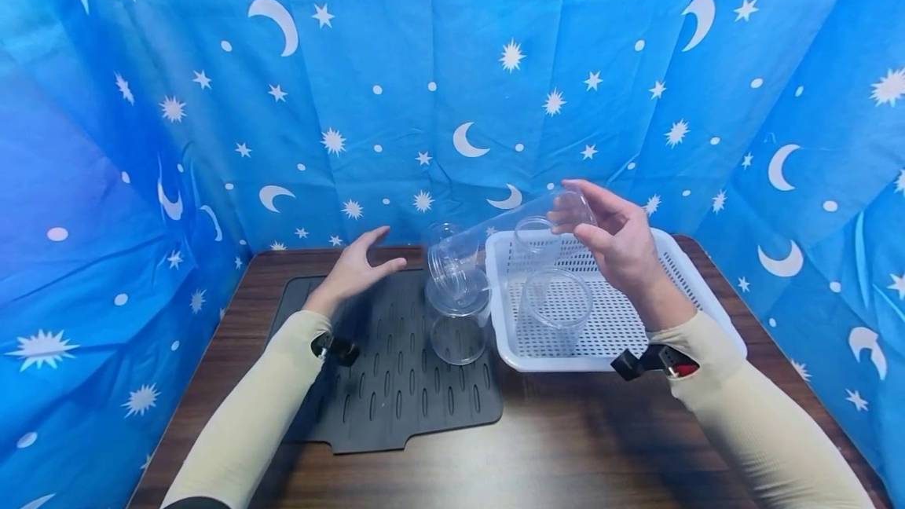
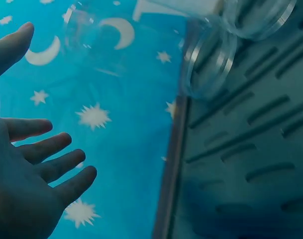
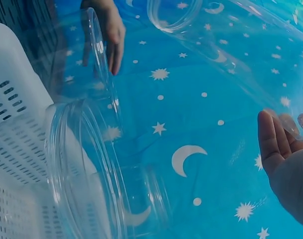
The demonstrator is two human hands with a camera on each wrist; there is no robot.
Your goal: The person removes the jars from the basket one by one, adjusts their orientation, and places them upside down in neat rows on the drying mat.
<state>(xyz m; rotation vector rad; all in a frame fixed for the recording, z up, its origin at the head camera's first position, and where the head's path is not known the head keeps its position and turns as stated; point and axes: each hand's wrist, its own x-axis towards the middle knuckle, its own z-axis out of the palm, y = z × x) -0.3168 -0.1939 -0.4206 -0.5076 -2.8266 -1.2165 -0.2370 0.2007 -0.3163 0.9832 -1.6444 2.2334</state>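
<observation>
In the head view, my right hand holds a tall clear plastic jar by one end, fingers and thumb about it. The jar is tilted, its rimmed end lower and to the left. That rim overlaps a clear jar standing on the dark mat; contact cannot be told. My left hand is raised above the mat's far left part, fingers spread, holding nothing. In the right wrist view, fingertips meet the held jar near its end. The left wrist view shows the empty left palm.
A white perforated basket stands to the right of the mat, with clear jars in it. Another clear jar shows at the mat's far edge. The wooden table is backed by blue star-and-moon cloth.
</observation>
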